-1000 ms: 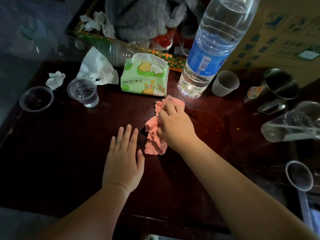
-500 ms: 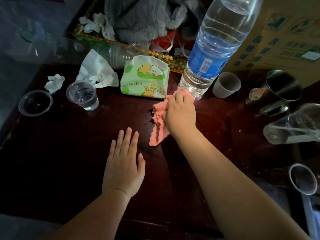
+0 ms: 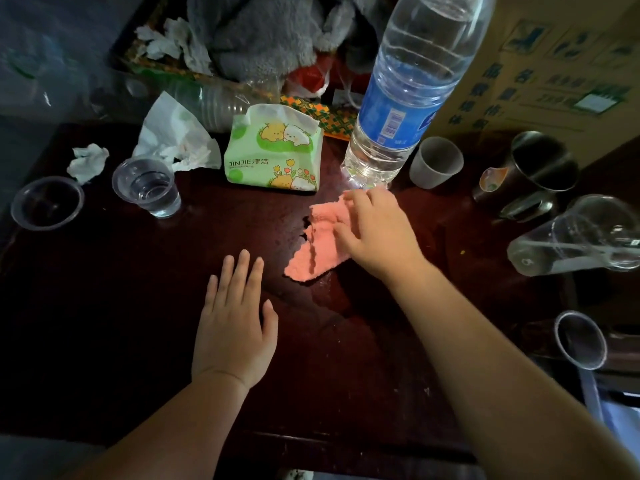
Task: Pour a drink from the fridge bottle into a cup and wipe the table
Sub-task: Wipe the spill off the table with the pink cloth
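Note:
My right hand (image 3: 375, 233) presses a pink cloth (image 3: 315, 249) against the dark wooden table (image 3: 104, 306), just in front of the tall clear water bottle (image 3: 412, 88) with a blue label. The cloth sticks out to the left of the hand and lies crumpled. My left hand (image 3: 235, 323) rests flat on the table with fingers spread, nearer to me and left of the cloth. A clear plastic cup (image 3: 149, 187) holding some water stands at the left.
A green tissue pack (image 3: 273, 148) sits behind the cloth. An empty clear cup (image 3: 46, 202) and crumpled tissues (image 3: 173, 140) lie at the left. A grey paper cup (image 3: 434, 162), a metal mug (image 3: 533, 171), a tipped glass (image 3: 571, 237) and another cup (image 3: 581, 341) crowd the right. A cardboard box (image 3: 554, 81) stands behind.
My right hand has slid the pink cloth away from me and to the right, up to the base of the bottle. My left hand has stayed flat in place.

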{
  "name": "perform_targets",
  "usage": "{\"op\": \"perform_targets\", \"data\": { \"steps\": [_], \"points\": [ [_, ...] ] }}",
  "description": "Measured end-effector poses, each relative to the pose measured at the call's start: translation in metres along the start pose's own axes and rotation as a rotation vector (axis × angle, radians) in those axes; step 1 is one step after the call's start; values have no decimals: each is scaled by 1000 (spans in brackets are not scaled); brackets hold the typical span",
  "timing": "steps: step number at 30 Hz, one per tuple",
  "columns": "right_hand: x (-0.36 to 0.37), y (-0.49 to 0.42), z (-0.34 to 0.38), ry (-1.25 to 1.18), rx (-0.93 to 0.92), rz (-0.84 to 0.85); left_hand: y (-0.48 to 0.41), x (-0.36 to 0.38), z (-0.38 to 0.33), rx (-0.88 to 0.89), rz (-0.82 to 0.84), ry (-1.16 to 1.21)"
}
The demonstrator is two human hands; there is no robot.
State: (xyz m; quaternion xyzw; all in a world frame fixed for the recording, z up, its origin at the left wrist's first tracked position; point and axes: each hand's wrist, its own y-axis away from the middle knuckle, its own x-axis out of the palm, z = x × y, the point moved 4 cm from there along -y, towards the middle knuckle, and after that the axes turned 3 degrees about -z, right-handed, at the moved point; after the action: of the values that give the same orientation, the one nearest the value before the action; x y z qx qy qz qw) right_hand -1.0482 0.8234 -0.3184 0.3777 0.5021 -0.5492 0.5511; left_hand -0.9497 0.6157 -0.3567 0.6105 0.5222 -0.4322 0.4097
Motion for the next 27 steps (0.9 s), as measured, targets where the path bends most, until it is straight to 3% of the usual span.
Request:
{"op": "perform_targets", "data": {
  "steps": [3, 5, 8, 15, 27],
  "points": [
    [-16, 4, -10, 27, -369, 126, 0, 1, 0, 1, 2, -4],
    [-16, -1, -16, 8, -450, 220, 0, 1, 1, 2, 0, 0],
    [-10, -11, -21, -32, -383, 291, 0, 0, 0, 4, -4, 1],
    [-4, -13, -30, 66, -203, 203, 0, 1, 1, 3, -1, -10],
    [-24, 9, -106, 128, 320, 130, 1, -1, 0, 5, -3, -9]
  ]
}}
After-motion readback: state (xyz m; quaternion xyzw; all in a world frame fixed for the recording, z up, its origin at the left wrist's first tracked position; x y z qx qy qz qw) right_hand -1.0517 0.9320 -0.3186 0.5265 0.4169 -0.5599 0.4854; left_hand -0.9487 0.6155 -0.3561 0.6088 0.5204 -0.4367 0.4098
